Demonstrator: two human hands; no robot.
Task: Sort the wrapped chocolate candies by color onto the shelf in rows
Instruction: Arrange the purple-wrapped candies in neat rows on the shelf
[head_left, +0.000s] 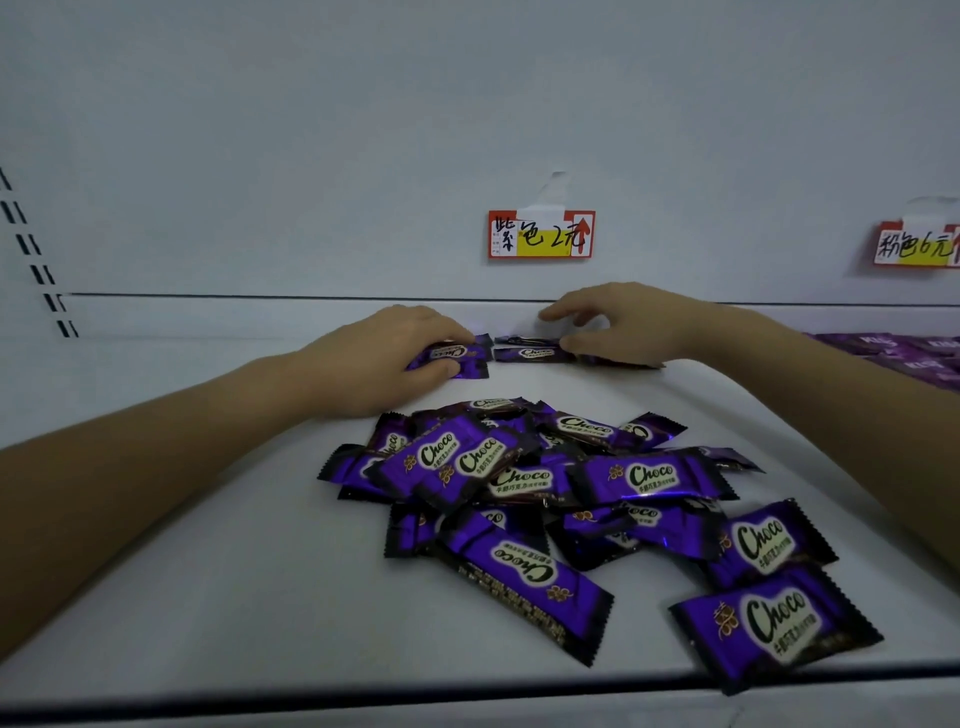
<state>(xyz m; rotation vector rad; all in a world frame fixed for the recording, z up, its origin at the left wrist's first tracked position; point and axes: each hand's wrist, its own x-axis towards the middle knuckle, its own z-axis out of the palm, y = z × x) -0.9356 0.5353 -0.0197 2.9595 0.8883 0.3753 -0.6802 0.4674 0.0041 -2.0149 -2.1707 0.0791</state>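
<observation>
We see left hand (387, 353) at the back of the shelf (208, 571), thumb and fingers pinching one purple candy (457, 358) that lies on the surface. Right hand (623, 327) arches over two more candies (530, 354) just beside it, thumb touching the nearer one; we cannot tell if it grips. Loose pile (545, 483) of purple Choco candies mid-shelf, nearer us. Further purple wrappers (909, 353) at far right edge. Price tag (541, 235) on back wall above the hands

Price tags (541, 234) on back panel (311, 156)
</observation>
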